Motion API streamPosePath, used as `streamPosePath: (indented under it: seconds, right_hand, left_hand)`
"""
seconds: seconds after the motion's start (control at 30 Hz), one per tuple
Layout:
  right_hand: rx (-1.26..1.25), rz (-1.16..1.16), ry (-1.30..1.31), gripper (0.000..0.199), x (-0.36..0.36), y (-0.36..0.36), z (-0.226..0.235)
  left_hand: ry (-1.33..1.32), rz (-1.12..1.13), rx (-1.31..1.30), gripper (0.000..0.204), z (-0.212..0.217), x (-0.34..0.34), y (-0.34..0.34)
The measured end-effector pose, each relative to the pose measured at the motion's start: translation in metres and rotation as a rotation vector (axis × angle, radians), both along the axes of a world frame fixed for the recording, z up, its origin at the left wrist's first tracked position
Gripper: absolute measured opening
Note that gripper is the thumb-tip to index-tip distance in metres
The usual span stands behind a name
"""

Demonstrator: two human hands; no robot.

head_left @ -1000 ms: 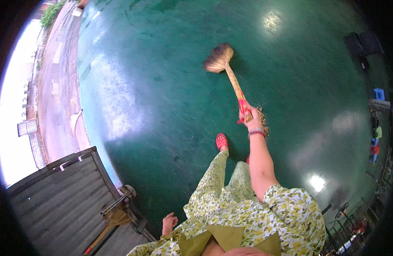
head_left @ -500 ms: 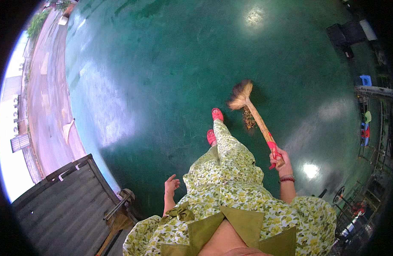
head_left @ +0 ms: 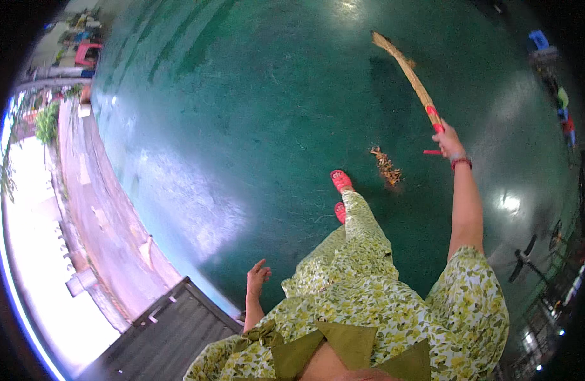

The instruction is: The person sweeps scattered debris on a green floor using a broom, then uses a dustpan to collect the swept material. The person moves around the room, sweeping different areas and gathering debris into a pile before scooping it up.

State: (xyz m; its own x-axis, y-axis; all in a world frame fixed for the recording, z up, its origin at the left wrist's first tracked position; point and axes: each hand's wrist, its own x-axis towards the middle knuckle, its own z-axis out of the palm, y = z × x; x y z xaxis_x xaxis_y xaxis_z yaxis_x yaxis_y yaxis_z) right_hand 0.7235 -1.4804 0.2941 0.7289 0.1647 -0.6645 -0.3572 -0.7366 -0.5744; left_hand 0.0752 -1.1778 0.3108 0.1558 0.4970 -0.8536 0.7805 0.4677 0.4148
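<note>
My right hand [head_left: 449, 140] is closed round the red-wrapped end of a straw broom [head_left: 412, 73], and the arm is stretched out ahead to the right. The broom's head points away from me and is seen edge-on; I cannot tell whether it touches the floor. Between the broom and my feet lies a small heap of dry brown debris [head_left: 386, 166] on the green floor. My left hand [head_left: 258, 278] hangs at my left side, fingers apart and holding nothing.
The shiny green floor [head_left: 260, 114] ends at a paved lane [head_left: 105, 203] on the left. A dark corrugated panel [head_left: 159, 336] stands at the lower left. Toward the right edge are a blue stool [head_left: 539, 40] and dark metal equipment [head_left: 524, 259].
My right arm has reached forward, carrying the broom away from the debris heap, where its head was beside it. The broom has turned edge-on. My left hand still hangs at my side.
</note>
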Motion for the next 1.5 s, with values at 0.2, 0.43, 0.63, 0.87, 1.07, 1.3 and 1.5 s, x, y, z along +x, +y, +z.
streamPosePath:
  seconds: [0.2, 0.43, 0.63, 0.87, 1.07, 1.3, 1.5]
  right_hand:
    - [-0.254, 0.455, -0.127, 0.056, -0.003, -0.059, -0.095]
    - [-0.326, 0.565, 0.093, 0.061, -0.097, -0.144, 0.025]
    - [-0.245, 0.802, -0.003, 0.058, -0.061, -0.116, 0.119]
    - [-0.241, 1.118, -0.284, 0.074, -0.014, 0.013, 0.141]
    - [0.115, 0.892, 0.108, 0.075, -0.086, 0.233, 0.098]
    - [0.355, 0.741, 0.739, 0.032, -0.304, 0.533, 0.065]
    - [0.266, 0.819, 1.129, 0.011, -0.423, 0.612, 0.087]
  left_hand:
    - [0.033, 0.214, 0.065, 0.041, 0.02, -0.023, 0.014]
    - [0.072, 0.038, -0.187, 0.043, -0.052, -0.02, -0.041]
    - [-0.034, 0.092, -0.139, 0.04, -0.066, 0.036, -0.039]
    - [0.057, 0.368, 0.09, 0.04, -0.036, -0.001, -0.011]
    - [0.292, 0.166, 0.405, 0.047, -0.07, -0.05, -0.098]
    - [0.297, 0.566, 0.053, 0.05, -0.113, -0.114, -0.119]
    - [0.412, 0.926, 0.225, 0.034, -0.097, -0.144, -0.05]
